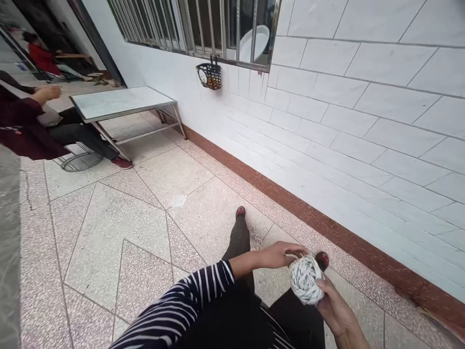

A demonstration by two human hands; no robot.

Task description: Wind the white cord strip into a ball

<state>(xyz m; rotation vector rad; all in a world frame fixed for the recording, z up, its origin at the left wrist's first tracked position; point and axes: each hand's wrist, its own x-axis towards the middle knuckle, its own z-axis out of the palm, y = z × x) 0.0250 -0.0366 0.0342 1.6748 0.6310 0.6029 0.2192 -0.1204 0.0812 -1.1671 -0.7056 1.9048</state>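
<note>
A ball of white, dark-flecked cord or strip point(304, 280) is held low in front of my lap, slightly to the right. My right hand point(336, 310) grips it from the right and below, with the thumb on its side. At the ball's upper left edge is my left hand point(279, 254), its fingers curved together over the top. Whether a strand runs between those fingers is too small to make out. Faint thin strands point(257, 237) show beside my leg, above the left forearm.
A low table point(127, 102) stands by the tiled wall point(356, 121). A person point(32, 116) sits left of it on a wire stool; another in red point(39, 55) sits farther back. A black basket point(214, 77) hangs from the window bars. A white scrap point(178, 200) lies on the floor.
</note>
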